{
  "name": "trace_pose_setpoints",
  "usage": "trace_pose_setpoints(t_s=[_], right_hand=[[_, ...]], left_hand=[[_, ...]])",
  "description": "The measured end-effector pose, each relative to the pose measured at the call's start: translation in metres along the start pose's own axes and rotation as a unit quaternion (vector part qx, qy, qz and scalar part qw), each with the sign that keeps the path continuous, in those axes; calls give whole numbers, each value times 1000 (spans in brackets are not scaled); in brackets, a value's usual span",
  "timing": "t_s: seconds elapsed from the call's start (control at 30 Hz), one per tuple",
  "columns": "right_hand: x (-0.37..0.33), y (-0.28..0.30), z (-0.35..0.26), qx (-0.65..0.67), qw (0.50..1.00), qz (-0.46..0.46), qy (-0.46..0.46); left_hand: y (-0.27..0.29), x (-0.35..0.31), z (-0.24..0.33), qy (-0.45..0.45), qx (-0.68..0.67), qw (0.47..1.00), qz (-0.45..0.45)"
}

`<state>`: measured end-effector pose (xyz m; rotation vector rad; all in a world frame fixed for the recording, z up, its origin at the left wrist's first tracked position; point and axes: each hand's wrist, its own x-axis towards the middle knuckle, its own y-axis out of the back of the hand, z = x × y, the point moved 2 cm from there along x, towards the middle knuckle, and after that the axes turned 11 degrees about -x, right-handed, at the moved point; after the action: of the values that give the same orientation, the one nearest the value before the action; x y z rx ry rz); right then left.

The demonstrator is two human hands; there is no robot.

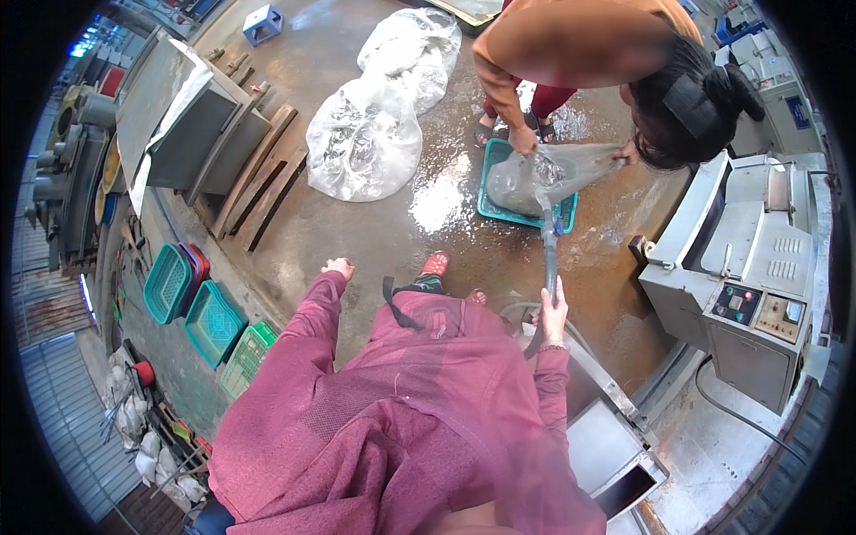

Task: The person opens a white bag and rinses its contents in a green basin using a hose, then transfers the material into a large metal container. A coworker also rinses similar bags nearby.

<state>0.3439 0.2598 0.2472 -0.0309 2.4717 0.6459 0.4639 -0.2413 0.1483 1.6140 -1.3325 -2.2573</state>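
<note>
My right hand (553,312) is wrapped round a grey hose (550,261). The hose reaches forward, its far end at a clear plastic bag (578,171). Both hands of a co-worker in an orange-brown top (499,76) hold the bag up, one at its middle and one at its right end. The bag's bulging part rests in a teal plastic basket (486,203) on the wet floor. Away to the left, my left hand (339,267) hangs with its fingers curled in and nothing visible in them.
Two large clear plastic bags (364,143) lie on the wet floor ahead. Teal and green baskets (214,325) line the left side, near a wooden pallet (267,183). A metal machine with a control panel (736,303) stands at right. A small blue stool (262,25) is far left.
</note>
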Motion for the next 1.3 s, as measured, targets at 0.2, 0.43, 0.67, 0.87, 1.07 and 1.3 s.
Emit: trace_pose_setpoints(t_s=[0.2,0.43,0.67,0.87,1.07,1.3], right_hand=[[5,5,-7,5,1000,7,5],[5,9,-14,-14,1000,-5,16],[-1,15,-12,1,1000,-1,28],[-10,22,-18,13,999,-33,28],[-34,21,-34,-58,996,14,71],[-70,17,-32,-57,994,34,91]], left_hand=[[14,-21,28,115,-26,989,93],[-28,24,-9,-37,-34,998,28],[-40,-5,14,-42,-208,965,-151],[-16,-30,118,-326,-287,901,-1],[-9,-108,378,-427,-155,877,-153],[-109,-69,506,-331,60,939,-75]])
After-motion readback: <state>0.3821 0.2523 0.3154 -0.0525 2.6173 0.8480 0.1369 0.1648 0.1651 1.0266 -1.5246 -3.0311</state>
